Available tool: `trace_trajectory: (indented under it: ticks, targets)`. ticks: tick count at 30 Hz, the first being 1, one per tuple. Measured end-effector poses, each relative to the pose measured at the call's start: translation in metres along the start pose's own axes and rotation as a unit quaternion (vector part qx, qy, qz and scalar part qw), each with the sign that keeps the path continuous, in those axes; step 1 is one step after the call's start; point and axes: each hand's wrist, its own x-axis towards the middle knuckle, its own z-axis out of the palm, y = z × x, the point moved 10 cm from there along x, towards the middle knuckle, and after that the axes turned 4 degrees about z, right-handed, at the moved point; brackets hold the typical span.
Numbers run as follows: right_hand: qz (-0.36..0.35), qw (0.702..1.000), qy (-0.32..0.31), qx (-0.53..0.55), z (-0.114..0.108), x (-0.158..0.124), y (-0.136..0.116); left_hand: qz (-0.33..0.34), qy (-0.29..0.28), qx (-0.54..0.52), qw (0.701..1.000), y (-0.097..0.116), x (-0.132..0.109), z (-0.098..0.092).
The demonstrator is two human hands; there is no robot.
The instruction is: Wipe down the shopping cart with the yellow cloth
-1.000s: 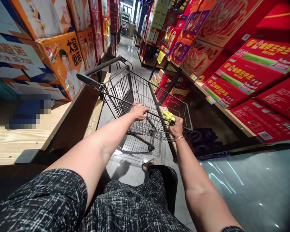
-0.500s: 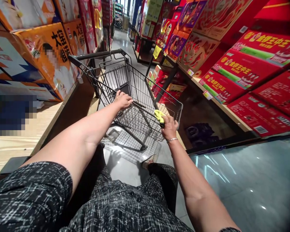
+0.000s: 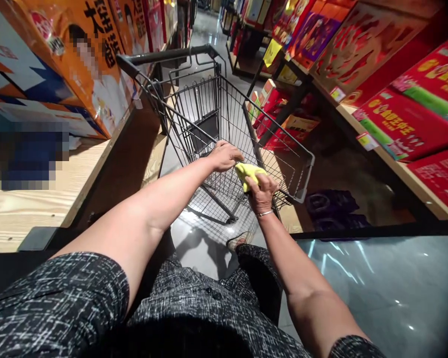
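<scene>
A black wire shopping cart [image 3: 231,94] stands before me, its handle [image 3: 164,54] at the far left end and its basket holding no goods. My left hand [image 3: 226,155] is closed over the cart's near top rail. Just right of it, my right hand [image 3: 262,191] grips a yellow cloth [image 3: 249,174] against the same rail. The cloth is bunched under the fingers, and part of it sticks out toward my left hand. A thin bracelet circles my right wrist. My foot [image 3: 239,241] shows below the basket.
Orange cartons [image 3: 82,59] are stacked on a wooden shelf [image 3: 30,209] at left. Red boxes [image 3: 399,119] fill the right shelf, with purple packs [image 3: 332,204] underneath. Both shelf edges stand close to the cart. Grey floor [image 3: 381,278] stretches at lower right, and the aisle runs on beyond the cart.
My right hand and the cloth have come closer to my left hand along the rail. The cart, shelves and left hand now appear further right in view.
</scene>
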Motion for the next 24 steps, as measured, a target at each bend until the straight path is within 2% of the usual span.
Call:
trace_trajectory:
  ticks: [3,6,8,11,13,15,16,18,20,21,22,24]
  targets:
    - [-0.010,0.988,-0.143,-0.055,0.055,-0.025,-0.009,-0.006,0.014,-0.011,1.000,-0.002,-0.001,-0.003]
    - [-0.024,0.952,-0.293,-0.082,0.107,-0.073,-0.008,-0.006,0.034,-0.024,0.999,0.000,-0.002,-0.005]
    - [-0.032,0.932,-0.351,-0.086,0.127,-0.102,-0.006,-0.005,0.038,-0.030,0.999,0.001,-0.001,-0.005]
    - [-0.023,0.923,-0.372,-0.093,0.135,-0.121,-0.001,-0.003,0.032,-0.035,0.999,0.000,0.002,-0.002]
    - [-0.020,0.927,-0.362,-0.099,0.124,-0.117,0.004,-0.004,0.033,-0.034,0.999,-0.003,0.005,-0.001]
    - [-0.029,0.946,-0.307,-0.095,0.098,-0.099,0.009,-0.006,0.039,-0.031,0.999,-0.006,0.008,-0.001]
    - [-0.034,0.962,-0.256,-0.090,0.077,-0.085,0.013,-0.009,0.042,-0.029,0.999,-0.008,0.010,-0.001]
    - [-0.034,0.989,-0.116,-0.079,0.025,-0.055,0.026,-0.017,0.041,-0.026,0.999,-0.012,0.015,-0.001]
    - [-0.022,0.997,0.021,-0.074,-0.023,-0.034,0.042,-0.019,0.032,-0.020,0.999,-0.017,0.020,0.000]
    - [-0.015,0.995,0.066,-0.073,-0.039,-0.028,0.049,-0.018,0.025,-0.016,0.999,-0.019,0.022,0.000]
    - [-0.010,0.993,0.090,-0.071,-0.047,-0.025,0.055,-0.018,0.017,-0.013,1.000,-0.022,0.024,0.000]
    - [-0.001,0.996,0.067,-0.066,-0.038,-0.025,0.059,-0.021,0.002,-0.007,1.000,-0.027,0.028,0.000]
